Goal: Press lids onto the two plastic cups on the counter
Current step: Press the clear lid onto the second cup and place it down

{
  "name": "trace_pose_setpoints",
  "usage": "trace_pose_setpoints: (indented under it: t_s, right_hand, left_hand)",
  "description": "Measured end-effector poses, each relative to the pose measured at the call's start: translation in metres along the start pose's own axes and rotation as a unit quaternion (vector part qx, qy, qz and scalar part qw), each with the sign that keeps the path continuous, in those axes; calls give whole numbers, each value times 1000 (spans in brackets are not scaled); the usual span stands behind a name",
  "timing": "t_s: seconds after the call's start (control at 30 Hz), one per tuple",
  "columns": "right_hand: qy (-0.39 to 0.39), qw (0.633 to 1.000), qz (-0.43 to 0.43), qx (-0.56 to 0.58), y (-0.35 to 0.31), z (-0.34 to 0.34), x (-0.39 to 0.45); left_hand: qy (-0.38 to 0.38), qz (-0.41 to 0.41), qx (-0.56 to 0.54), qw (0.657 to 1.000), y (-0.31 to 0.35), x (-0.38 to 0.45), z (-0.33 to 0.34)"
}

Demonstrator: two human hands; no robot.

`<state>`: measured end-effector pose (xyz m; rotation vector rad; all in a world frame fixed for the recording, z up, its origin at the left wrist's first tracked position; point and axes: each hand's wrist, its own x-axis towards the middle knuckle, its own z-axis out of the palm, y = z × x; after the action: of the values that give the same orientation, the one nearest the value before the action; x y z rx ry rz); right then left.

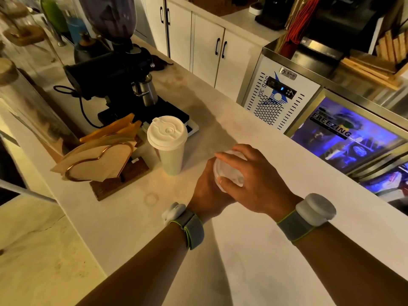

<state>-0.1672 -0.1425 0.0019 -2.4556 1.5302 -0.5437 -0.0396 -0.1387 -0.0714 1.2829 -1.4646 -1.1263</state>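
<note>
One long pale tabletop (254,228) runs from the near edge away toward the upper left and carries everything the task concerns. Beyond its far edge stands one refrigerated cabinet (280,96) with a blue-lit glass door marked "FREEZING", and behind that a run of white cupboards (198,47) showing four dark handles. On the tabletop at upper left sits one black coffee grinder (110,71) with a dark hopper, and in front of it one wooden stand (119,180) holding a fan of brown paper filters (97,160) inside a copper wire loop. Two plastic cups are in view. The first cup (172,155) stands upright just right of the filter stand, its white lid (167,132) already seated flat on its rim. The second cup (217,177) is near the first, to its right and closer to the camera, almost wholly hidden by two hands, so only a sliver of its wall shows. The left hand (207,191) is wrapped around the side of this cup, clamped on it. The right hand (258,182) lies spread over the top, fingers apart and pressed on the one clear lid (229,170) resting on that cup. Each wrist carries one grey band with a pale round device, two in all.
</note>
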Motion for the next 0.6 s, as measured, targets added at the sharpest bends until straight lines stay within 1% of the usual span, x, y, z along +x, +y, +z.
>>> trace_pose_setpoints:
  t_s: [0.23,0.4,0.6]
  right_hand:
    - [28,998,8,-47,-14,11,0]
    - [42,997,15,-68,-17,19,1]
    - [53,994,7,-95,-17,23,3]
  left_hand:
    - [-5,13,44,999,1,-3,1]
    - [5,8,16,1000,-3,-3,3]
    - [4,-23,-14,1000,-5,-3,6]
